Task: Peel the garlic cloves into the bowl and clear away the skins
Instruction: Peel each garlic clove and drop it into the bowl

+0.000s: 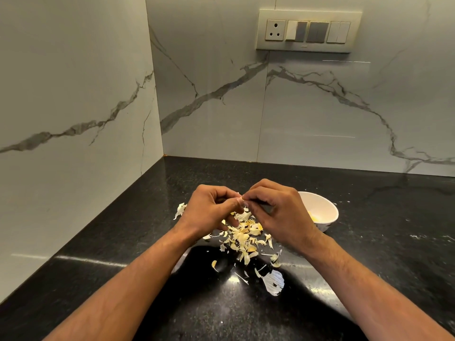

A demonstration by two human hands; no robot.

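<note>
Head view: two hands meeting over a black counter [369, 217], fingertips pressed together above a heap of skins [242, 236]. Left hand [211, 207] curled, pinching something small and pale, apparently a garlic clove [240, 199], mostly hidden between the fingers; right hand [273, 205] curled too, nipping at the same spot, seemingly picking at the peel. Held directly over the heap, probably so loose skin drops onto one pile for easier clearing. White bowl [328, 205] just beside the right hand, close enough for a short drop, with a little yellow at the bottom, likely peeled cloves. Stray skins [273, 281] scattered nearer the body. Marble-look wall and switch panel [307, 30] behind. Clearing not yet begun.
</note>
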